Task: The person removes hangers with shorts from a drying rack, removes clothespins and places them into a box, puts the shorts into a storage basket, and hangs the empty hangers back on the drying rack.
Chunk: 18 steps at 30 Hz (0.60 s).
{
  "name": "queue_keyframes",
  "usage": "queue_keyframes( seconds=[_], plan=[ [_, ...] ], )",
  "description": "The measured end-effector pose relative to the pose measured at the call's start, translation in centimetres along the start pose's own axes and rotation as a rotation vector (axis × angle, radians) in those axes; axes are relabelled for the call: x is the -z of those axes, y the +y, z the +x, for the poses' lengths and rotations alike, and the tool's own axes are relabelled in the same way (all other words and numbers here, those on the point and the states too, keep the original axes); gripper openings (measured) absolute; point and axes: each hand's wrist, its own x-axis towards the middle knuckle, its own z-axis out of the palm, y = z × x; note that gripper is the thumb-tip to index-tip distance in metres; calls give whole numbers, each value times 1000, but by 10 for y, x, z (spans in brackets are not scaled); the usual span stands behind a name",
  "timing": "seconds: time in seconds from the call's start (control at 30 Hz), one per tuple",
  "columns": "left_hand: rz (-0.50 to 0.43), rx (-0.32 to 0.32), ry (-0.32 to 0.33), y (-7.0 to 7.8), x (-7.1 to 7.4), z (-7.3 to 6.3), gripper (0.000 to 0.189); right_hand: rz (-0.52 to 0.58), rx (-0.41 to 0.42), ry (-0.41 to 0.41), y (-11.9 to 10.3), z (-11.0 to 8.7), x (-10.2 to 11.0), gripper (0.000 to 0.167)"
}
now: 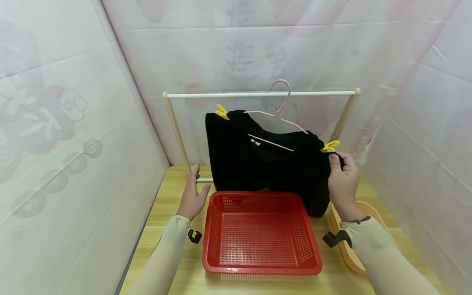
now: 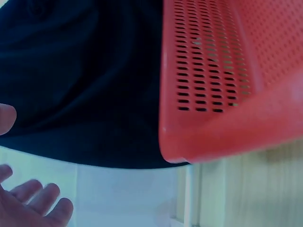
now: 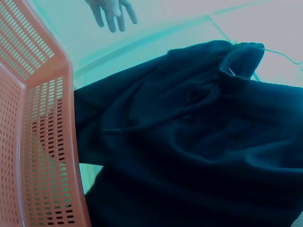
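Black drawstring shorts (image 1: 273, 172) hang from a pink hanger (image 1: 278, 112); the drawstring shows in the right wrist view. The hanger's hook curves over the rack's white rod. One yellow clothespin (image 1: 221, 112) is clipped at the left of the waistband, and another yellow clothespin (image 1: 330, 146) at the right. My right hand (image 1: 343, 180) pinches the shorts' right upper edge just below that clothespin, thumb in front and fingers partly hidden behind. To the left of the shorts, my left hand (image 1: 193, 194) is held with fingers extended and thumb apart, holding nothing.
A red perforated basket (image 1: 262, 268) stands between my arms, in front of the shorts, with nothing in it. Partly under my right forearm lies a yellow-orange tray (image 1: 354, 258). The rack's wooden posts (image 1: 177, 131) rise from the wooden table (image 1: 162, 205). Patterned cloth walls enclose it.
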Motion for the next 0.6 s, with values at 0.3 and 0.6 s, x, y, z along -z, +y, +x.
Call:
queue_keyframes(
  seconds=[0.3,0.6],
  plan=[
    [-140,59,16,-3,4,7,79,69,120,-87,-28,-17,1,13],
    [-34,33,72,-3,7,3,15,190,293,-160,-40,-27,0,8]
  ],
)
